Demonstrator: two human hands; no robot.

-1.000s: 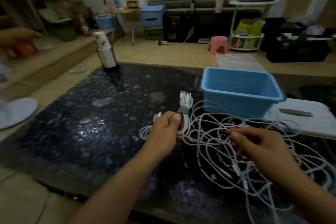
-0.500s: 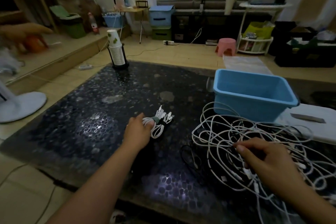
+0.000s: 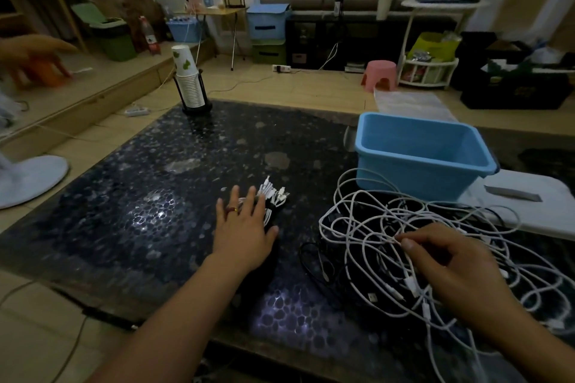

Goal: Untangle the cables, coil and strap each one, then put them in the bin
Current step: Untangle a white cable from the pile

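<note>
A coiled white cable bundle (image 3: 273, 196) with a dark strap lies on the dark pebbled table (image 3: 155, 196). My left hand (image 3: 242, 224) lies flat with straight fingers spread, its fingertips over the bundle's left side. To the right sprawls a tangled heap of white cables (image 3: 389, 227) with a black cable (image 3: 314, 261) at its left edge. My right hand (image 3: 451, 264) rests on the heap and pinches one white strand between thumb and forefinger. The blue plastic bin (image 3: 417, 162) stands behind the heap and looks empty.
A rack of stacked paper cups (image 3: 189, 84) stands at the table's far left corner. A white board (image 3: 529, 202) lies right of the bin. Another person's hand (image 3: 34, 56) shows at the far left. A fan base (image 3: 28, 177) sits on the floor.
My left hand carried the strapped bundle leftward, set it on the table and opened flat over it. My right hand stayed on the tangle, pinching a strand.
</note>
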